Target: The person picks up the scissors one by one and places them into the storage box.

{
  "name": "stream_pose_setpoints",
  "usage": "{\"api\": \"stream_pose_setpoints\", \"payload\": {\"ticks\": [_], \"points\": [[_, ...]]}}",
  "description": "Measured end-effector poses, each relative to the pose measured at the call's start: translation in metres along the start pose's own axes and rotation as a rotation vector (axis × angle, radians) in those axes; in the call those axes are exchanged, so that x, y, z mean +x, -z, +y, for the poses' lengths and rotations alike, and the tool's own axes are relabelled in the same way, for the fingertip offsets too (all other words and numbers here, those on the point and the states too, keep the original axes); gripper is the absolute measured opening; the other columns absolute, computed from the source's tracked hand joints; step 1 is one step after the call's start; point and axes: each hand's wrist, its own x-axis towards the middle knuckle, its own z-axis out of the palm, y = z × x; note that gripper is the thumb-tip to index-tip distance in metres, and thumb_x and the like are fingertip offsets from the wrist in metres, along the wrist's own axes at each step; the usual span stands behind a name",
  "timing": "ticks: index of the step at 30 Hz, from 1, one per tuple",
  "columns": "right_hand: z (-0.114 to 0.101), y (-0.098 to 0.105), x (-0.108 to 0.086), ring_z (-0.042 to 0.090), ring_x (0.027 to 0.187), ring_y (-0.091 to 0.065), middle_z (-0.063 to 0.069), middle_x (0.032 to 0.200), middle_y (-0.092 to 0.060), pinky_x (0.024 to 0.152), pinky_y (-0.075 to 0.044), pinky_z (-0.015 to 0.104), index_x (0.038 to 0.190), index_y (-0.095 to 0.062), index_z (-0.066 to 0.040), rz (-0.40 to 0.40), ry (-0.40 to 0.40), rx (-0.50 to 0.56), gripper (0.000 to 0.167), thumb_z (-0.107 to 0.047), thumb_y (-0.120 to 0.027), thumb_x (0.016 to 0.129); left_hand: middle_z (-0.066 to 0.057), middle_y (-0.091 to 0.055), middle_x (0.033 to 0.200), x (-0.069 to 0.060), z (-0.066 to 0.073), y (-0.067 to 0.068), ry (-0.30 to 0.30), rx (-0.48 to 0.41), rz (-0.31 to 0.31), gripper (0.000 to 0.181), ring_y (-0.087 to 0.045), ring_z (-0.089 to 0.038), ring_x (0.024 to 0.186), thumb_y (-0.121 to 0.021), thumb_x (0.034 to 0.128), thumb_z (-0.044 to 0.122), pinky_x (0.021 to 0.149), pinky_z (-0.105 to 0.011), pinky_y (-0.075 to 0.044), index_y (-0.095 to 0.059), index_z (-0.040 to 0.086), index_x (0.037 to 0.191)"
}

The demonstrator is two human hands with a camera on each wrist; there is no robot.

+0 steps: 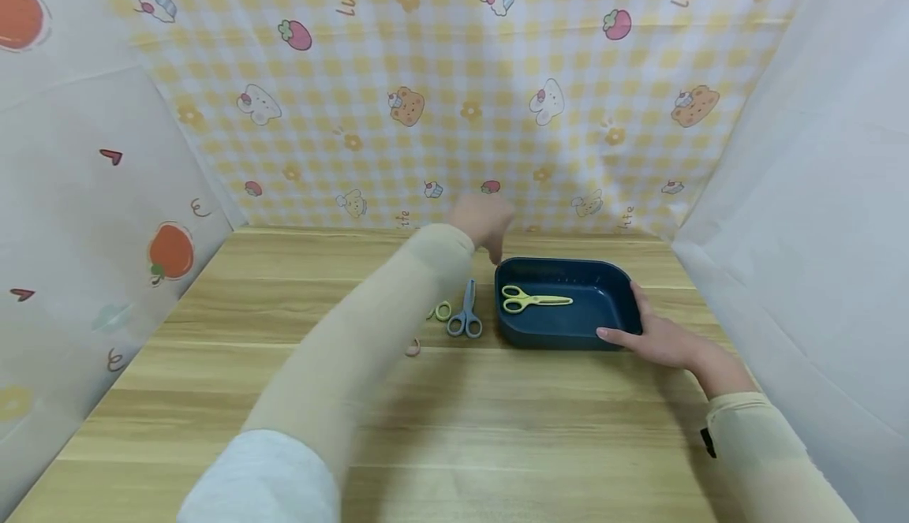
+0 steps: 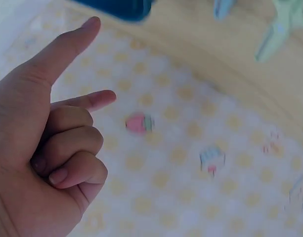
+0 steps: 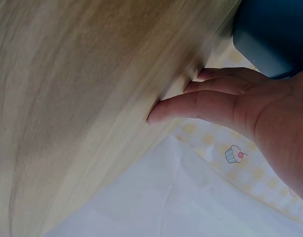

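A dark blue container (image 1: 561, 341) sits on the table with yellow-green scissors (image 1: 543, 300) inside. My right hand (image 1: 663, 341) grips its right end, thumb over the front rim; in the right wrist view that hand (image 3: 275, 106) has several fingers extended beside the container (image 3: 275, 39), their tips at the tabletop. My left hand (image 1: 484, 219) hangs above the container's back left corner. In the left wrist view this hand (image 2: 52, 133) is empty, with thumb and index finger extended and the other fingers folded. Blue-grey scissors (image 1: 465, 314) lie left of the container.
A green handle loop (image 1: 443, 311) and a pinkish handle loop (image 1: 413, 347) show beside my left forearm, which hides part of the wooden table (image 1: 540, 436). A patterned cloth (image 1: 440, 57) hangs behind the table, with white sheets (image 1: 817, 176) at both sides.
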Motion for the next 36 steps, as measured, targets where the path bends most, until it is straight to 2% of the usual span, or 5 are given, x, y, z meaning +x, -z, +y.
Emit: {"api": "stream_pose_setpoints", "payload": {"ticks": [9,16,21,28,36], "points": [[0.001,0.001,0.0,0.066,0.142,-0.042,0.051,0.161,-0.022,0.111,-0.039,0.075,0.162,0.031,-0.005,-0.003,0.009,0.006,0.127,-0.075,-0.054,0.099,-0.003,-0.065,0.104,-0.04,-0.065,0.018,0.078,-0.225,0.002,0.046,-0.061,-0.022,0.094,-0.093,0.0822,0.033,0.088,-0.04,-0.057,-0.063,0.01,0.11],[-0.001,0.002,-0.002,0.065,0.14,-0.045,0.051,0.16,-0.023,0.111,-0.04,0.075,0.162,0.032,-0.004,-0.002,0.012,0.001,0.126,-0.074,-0.053,0.099,-0.008,-0.067,0.095,-0.079,-0.118,-0.01,0.186,-0.383,0.031,0.043,-0.059,-0.024,0.082,-0.092,0.0814,0.034,0.076,-0.041,-0.055,-0.066,0.005,0.1],[-0.002,0.002,-0.002,0.065,0.14,-0.046,0.051,0.159,-0.024,0.11,-0.041,0.075,0.162,0.032,-0.003,-0.009,0.012,-0.003,0.126,-0.074,-0.052,0.1,-0.025,-0.066,0.14,-0.11,-0.147,-0.044,0.237,-0.383,-0.03,0.075,-0.064,-0.045,0.127,-0.091,0.0821,0.041,0.108,-0.059,-0.052,-0.063,-0.004,0.136],[-0.001,0.002,-0.002,0.066,0.14,-0.044,0.052,0.159,-0.023,0.11,-0.041,0.075,0.162,0.032,-0.005,-0.011,0.011,0.004,0.126,-0.074,-0.053,0.1,-0.026,-0.062,0.147,-0.137,-0.169,-0.091,0.273,-0.335,-0.102,0.083,-0.06,-0.05,0.134,-0.085,0.0841,0.053,0.108,-0.068,-0.049,-0.061,-0.004,0.14],[0.0,0.001,-0.001,0.066,0.14,-0.045,0.052,0.159,-0.023,0.11,-0.041,0.075,0.161,0.033,-0.005,-0.01,0.008,0.003,0.125,-0.074,-0.052,0.1,-0.003,-0.063,0.083,-0.148,-0.158,-0.127,0.316,-0.333,-0.169,0.052,-0.057,-0.02,0.074,-0.081,0.0866,0.059,0.067,-0.038,-0.051,-0.062,0.011,0.089]]}}
